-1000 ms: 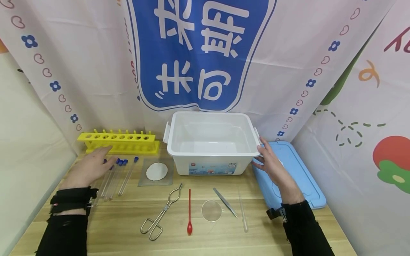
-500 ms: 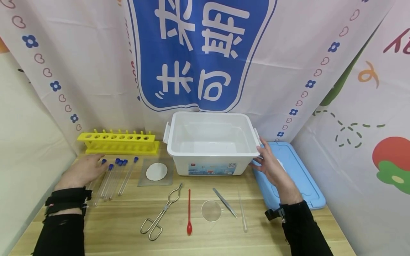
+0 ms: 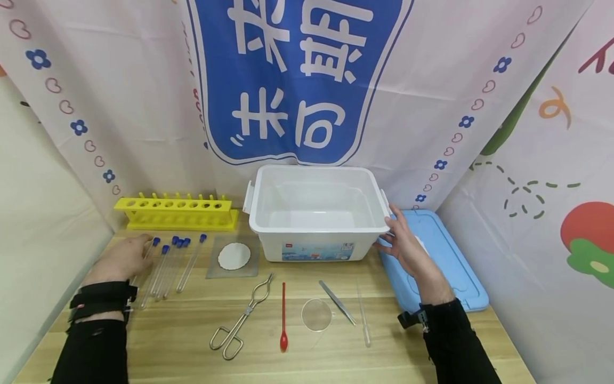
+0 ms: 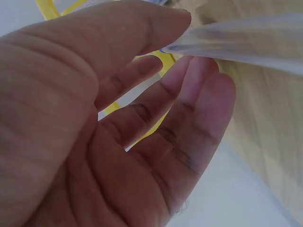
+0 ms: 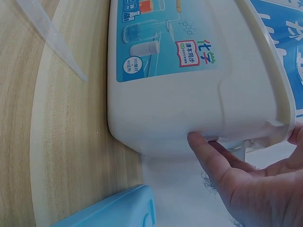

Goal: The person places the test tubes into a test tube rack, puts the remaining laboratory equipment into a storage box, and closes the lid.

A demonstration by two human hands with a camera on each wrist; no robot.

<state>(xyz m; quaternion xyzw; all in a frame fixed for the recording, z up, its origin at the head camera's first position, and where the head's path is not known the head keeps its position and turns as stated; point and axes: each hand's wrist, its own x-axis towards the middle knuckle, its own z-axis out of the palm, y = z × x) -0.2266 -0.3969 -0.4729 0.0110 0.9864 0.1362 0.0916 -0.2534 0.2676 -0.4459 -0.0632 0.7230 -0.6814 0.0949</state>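
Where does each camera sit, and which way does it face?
Head: on the head, facing forward and down at the white box and yellow rack; left hand, right hand and sleeves show.
Left wrist: on that wrist, facing a clear tube past its thumb and fingers.
Right wrist: on that wrist, facing the white box's label; right hand's fingers show.
Head and right wrist share the white box and blue lid.

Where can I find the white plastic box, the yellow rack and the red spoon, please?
White plastic box (image 3: 316,238): head view, on its front wall, above the label.
Yellow rack (image 3: 175,209): head view, on its upper bar.
Red spoon (image 3: 283,318): head view, on its thin handle.
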